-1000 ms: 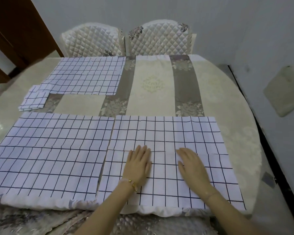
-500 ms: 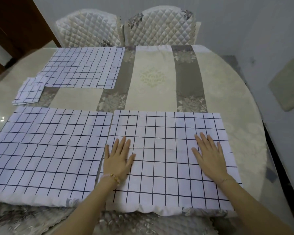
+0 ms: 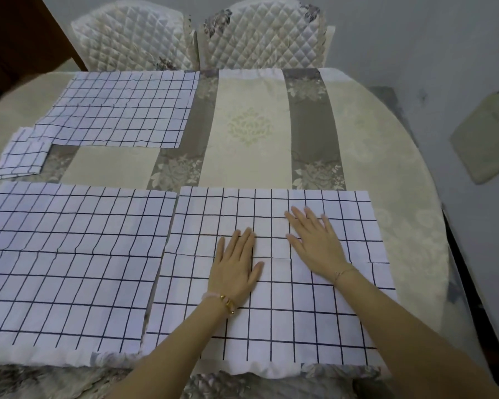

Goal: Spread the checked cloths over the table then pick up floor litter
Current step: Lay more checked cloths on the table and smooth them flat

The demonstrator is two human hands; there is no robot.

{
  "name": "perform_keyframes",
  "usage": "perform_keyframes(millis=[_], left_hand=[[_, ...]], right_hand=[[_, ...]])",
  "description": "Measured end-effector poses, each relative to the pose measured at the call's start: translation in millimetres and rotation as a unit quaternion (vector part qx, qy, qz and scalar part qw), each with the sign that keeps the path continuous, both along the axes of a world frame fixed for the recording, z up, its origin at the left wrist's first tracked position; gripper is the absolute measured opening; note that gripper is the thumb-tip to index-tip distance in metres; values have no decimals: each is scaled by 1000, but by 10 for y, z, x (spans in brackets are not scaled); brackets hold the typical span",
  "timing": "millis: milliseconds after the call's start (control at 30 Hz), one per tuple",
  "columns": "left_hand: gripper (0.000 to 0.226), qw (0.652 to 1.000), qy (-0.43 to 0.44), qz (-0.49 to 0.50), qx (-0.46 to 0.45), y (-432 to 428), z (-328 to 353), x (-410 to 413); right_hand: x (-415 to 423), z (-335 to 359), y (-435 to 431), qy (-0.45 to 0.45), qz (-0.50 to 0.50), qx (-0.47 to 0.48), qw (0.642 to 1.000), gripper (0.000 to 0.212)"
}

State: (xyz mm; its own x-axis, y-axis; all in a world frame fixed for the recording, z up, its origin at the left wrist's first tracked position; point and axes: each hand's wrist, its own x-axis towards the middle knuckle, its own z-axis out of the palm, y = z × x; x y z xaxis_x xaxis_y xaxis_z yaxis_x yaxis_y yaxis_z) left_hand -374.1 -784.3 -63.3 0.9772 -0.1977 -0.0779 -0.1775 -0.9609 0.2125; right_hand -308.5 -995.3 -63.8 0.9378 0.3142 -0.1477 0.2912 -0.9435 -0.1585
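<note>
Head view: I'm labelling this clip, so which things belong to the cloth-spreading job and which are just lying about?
Job: near right cloth, under left hand and right hand; near left cloth; far cloth; folded cloth; table.
Lying about: left quilted chair; right quilted chair; beige pad.

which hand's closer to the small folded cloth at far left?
Left. The left hand lies flat on the near-right cloth, to the right of the folded cloth; the right hand lies further right.

Left hand (image 3: 236, 272), right hand (image 3: 317, 243): flat, fingers straight.
</note>
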Motion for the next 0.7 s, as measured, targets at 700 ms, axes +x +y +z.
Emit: perform_keyframes(millis=[700], left_hand=[[62, 998, 32, -2, 62, 113, 120, -533]], right_hand=[[617, 9, -311, 11, -25, -9, 1000, 58]])
